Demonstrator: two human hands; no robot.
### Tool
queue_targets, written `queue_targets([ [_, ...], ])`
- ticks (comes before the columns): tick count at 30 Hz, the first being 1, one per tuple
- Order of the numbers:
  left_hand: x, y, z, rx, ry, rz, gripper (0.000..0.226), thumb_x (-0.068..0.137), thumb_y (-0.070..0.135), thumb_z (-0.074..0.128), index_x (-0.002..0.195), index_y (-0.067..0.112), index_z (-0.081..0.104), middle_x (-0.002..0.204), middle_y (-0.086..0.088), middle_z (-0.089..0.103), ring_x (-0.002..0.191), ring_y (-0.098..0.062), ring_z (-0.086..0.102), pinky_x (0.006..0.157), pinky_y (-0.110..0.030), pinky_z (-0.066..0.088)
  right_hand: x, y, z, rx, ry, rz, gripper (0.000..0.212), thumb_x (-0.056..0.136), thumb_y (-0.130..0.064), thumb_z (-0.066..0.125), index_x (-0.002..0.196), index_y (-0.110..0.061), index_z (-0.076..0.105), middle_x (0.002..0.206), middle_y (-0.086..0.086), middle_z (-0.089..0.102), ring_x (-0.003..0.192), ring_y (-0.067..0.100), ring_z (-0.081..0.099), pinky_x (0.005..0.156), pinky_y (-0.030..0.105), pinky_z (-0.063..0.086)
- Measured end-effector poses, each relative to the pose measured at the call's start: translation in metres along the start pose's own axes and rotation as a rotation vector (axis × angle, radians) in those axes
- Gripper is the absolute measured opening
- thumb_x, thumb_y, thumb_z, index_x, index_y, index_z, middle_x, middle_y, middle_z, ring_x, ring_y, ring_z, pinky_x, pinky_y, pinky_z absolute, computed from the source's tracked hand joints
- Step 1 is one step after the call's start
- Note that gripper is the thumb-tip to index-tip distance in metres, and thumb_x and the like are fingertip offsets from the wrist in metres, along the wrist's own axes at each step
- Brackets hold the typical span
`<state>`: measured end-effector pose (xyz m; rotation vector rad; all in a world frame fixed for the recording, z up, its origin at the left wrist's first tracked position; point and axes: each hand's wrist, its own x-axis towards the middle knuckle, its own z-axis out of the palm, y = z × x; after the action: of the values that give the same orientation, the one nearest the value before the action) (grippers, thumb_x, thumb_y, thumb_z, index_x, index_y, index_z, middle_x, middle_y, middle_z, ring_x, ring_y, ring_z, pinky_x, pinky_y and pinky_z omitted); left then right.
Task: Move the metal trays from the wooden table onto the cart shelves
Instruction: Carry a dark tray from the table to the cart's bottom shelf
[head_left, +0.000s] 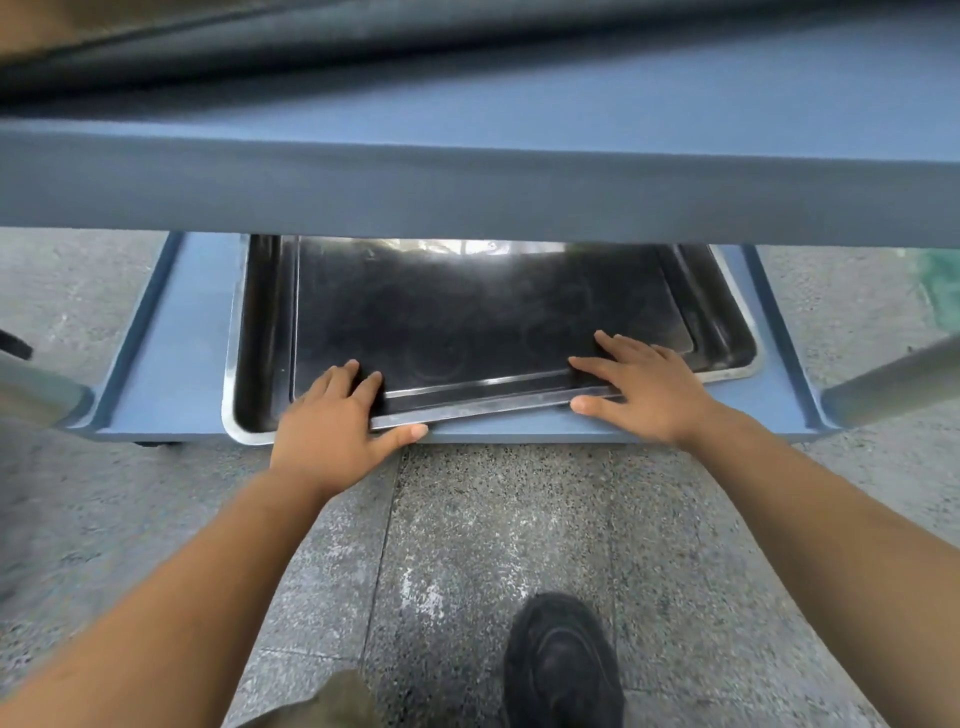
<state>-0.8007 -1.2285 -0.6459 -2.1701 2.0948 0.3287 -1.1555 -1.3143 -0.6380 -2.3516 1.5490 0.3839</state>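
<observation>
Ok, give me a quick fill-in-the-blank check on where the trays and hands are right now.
1. Both hands, left hand and right hand, hold the near edge of the upper tray, which lies inside a ____ tray.
2. The trays sit on the cart's ____ shelf.
3. The cart is coloured ____.
4. The shoe is ____.

Missing words: larger; lower; blue; black

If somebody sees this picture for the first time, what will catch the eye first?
Two bare hands, the left hand and the right hand, grip the near rim of a dark metal tray. It lies askew in a larger tray on the blue cart's lower shelf. A black shoe stands on the speckled floor below.
</observation>
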Motion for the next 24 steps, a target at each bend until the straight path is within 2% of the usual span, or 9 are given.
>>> queue_targets([
  [3, 0.001, 0.009, -0.001, -0.012, -0.024, -0.024, 0.110, 0.068, 0.094, 0.008, 0.148, 0.025, 0.035, 0.158, -0.006, 0.028, 0.146, -0.026, 0.025, 0.109, -0.050, 0.040, 0.006, 0.008, -0.004, -0.003, 0.000, -0.010, 0.085, 0.071, -0.090, 0.016, 0.145, -0.051, 0.028, 0.163, -0.004, 0.014, 0.149, 0.018, 0.016, 0.118, 0.047, 0.019],
  [7, 0.007, 0.019, -0.001, -0.182, 0.018, -0.144, 0.102, 0.074, 0.091, 0.008, 0.140, 0.026, 0.047, 0.157, -0.004, 0.032, 0.144, -0.024, 0.030, 0.101, -0.050, 0.043, 0.014, 0.016, -0.009, -0.004, 0.014, -0.033, 0.087, 0.068, -0.092, 0.013, 0.144, -0.054, 0.030, 0.163, -0.008, 0.016, 0.149, 0.018, 0.017, 0.114, 0.048, 0.026],
  [11, 0.007, 0.024, 0.001, -0.045, -0.026, -0.079, 0.111, 0.068, 0.096, 0.006, 0.148, 0.024, 0.034, 0.159, -0.009, 0.026, 0.147, -0.029, 0.023, 0.106, -0.052, 0.038, 0.023, 0.023, -0.014, -0.010, -0.008, -0.062, 0.089, 0.067, -0.092, 0.012, 0.145, -0.053, 0.028, 0.163, -0.006, 0.014, 0.150, 0.018, 0.015, 0.117, 0.048, 0.019],
  [16, 0.008, 0.031, 0.002, -0.027, -0.041, -0.122, 0.107, 0.071, 0.092, 0.007, 0.149, 0.023, 0.030, 0.161, -0.009, 0.022, 0.149, -0.029, 0.017, 0.106, -0.055, 0.037, 0.036, 0.032, -0.018, 0.002, -0.021, -0.084, 0.086, 0.068, -0.092, 0.013, 0.144, -0.054, 0.027, 0.163, -0.008, 0.011, 0.150, 0.013, 0.011, 0.119, 0.048, 0.012],
  [24, 0.013, 0.038, 0.003, -0.026, -0.028, -0.150, 0.106, 0.073, 0.090, 0.007, 0.150, 0.021, 0.029, 0.160, -0.011, 0.022, 0.149, -0.030, 0.017, 0.107, -0.056, 0.037, 0.054, 0.042, -0.026, -0.006, -0.042, -0.114, 0.091, 0.063, -0.095, 0.015, 0.144, -0.055, 0.027, 0.163, -0.009, 0.008, 0.150, 0.015, 0.010, 0.115, 0.049, 0.016],
])
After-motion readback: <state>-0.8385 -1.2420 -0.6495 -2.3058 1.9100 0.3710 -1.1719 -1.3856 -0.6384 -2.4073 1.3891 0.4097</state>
